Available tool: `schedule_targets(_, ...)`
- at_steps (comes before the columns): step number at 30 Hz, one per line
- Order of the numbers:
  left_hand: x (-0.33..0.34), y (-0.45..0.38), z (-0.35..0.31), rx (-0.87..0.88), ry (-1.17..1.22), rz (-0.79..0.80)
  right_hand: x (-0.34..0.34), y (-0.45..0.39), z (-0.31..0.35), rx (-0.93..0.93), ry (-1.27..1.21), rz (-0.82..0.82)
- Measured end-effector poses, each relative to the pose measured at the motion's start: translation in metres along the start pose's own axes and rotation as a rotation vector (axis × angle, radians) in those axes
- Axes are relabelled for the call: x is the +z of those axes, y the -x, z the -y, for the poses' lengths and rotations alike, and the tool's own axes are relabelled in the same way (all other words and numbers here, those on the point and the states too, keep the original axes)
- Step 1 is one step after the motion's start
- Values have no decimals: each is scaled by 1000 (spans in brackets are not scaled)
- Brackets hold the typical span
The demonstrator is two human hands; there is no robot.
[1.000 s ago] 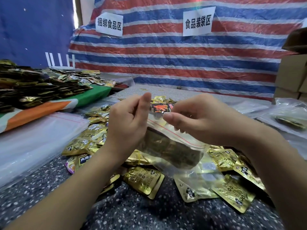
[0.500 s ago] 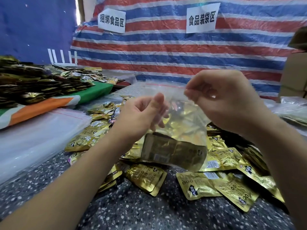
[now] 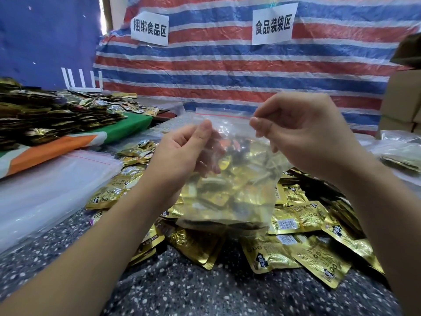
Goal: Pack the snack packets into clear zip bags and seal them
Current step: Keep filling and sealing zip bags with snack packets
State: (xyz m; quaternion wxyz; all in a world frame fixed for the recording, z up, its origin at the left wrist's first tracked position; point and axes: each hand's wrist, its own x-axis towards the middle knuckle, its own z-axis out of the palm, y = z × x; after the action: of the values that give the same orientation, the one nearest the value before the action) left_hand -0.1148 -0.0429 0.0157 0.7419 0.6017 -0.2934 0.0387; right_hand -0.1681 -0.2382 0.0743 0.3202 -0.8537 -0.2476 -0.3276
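Note:
A clear zip bag (image 3: 241, 179) with a red zip line hangs upright in front of me, with a gold packet lying at its bottom. My left hand (image 3: 182, 156) pinches the bag's left side below the zip. My right hand (image 3: 303, 133) pinches the right end of the zip strip. Under the bag, loose gold snack packets (image 3: 303, 247) lie spread in a heap on the speckled table (image 3: 205, 293).
A stack of empty clear bags (image 3: 45, 185) lies at the left. Behind it a pile of dark and gold packets (image 3: 45, 110) sits on a green and orange cloth. Cardboard boxes (image 3: 403, 99) stand at the right, with filled bags (image 3: 401, 151) below them. A striped tarp hangs behind.
Both hands have lifted the bag from a tilted hold low over the packets to upright and higher. My right hand rose to the zip's right end; the bag now hangs open-faced toward me.

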Motion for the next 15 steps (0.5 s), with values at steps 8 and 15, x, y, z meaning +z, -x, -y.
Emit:
schedule_targets(8, 2, -2, 5, -1, -45, 12, -8, -5, -22, 312, -74, -143)
schedule_targets(15, 0, -4, 10, 21, -47, 20, -12, 19, -61, 623, 561, 775)
